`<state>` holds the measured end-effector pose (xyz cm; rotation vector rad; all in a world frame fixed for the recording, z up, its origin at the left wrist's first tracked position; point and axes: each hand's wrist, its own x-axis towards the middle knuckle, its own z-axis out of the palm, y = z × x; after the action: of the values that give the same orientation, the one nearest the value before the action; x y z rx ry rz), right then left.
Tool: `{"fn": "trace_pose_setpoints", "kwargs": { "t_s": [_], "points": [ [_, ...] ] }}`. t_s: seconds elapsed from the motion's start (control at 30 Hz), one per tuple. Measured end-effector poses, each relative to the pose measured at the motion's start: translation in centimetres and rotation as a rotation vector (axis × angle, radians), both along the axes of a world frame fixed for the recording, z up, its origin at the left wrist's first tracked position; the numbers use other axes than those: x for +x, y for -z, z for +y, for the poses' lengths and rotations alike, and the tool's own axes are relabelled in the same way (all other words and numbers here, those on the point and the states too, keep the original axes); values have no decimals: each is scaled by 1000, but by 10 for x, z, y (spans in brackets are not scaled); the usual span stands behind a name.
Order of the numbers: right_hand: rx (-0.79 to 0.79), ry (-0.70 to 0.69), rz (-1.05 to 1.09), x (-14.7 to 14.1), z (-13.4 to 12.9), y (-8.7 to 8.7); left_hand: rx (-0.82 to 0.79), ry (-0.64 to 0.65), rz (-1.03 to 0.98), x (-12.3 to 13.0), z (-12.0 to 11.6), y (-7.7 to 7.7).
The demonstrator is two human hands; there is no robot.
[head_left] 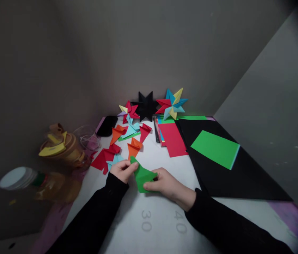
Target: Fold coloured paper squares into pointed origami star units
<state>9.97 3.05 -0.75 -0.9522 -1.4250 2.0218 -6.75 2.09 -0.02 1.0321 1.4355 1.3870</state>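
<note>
A partly folded sheet of green paper is held up over the white table covering. My left hand pinches its upper left corner between thumb and fingers. On the other side, my right hand grips the right edge, thumb lying across the front. Close beyond my left hand lie a light blue folded piece, a red folded piece and an orange folded piece.
Paper stars, a black one and a multicoloured one, lean against the wall. Red sheets and black sheets bearing green paper lie right. A black phone-like object, brown container and white-lidded bottle stand left.
</note>
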Motion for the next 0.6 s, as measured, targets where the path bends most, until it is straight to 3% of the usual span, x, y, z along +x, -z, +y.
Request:
{"fn": "trace_pose_setpoints", "kwargs": {
  "t_s": [0.2,0.27,0.33,0.47,0.6],
  "points": [
    [-56,-41,26,-2,-4,5,-43,-189,-164,-25,14,-7],
    [-71,-38,37,-2,-4,6,-25,-179,-218,-30,16,-7],
    [-82,-20,57,-1,-3,6,-25,-52,-276,-30,15,-6],
    [-120,-42,93,2,-1,4,-76,324,-351,-20,5,-4],
    [-154,-111,100,3,-2,2,-122,456,-360,-18,-3,-8]
  ]
}}
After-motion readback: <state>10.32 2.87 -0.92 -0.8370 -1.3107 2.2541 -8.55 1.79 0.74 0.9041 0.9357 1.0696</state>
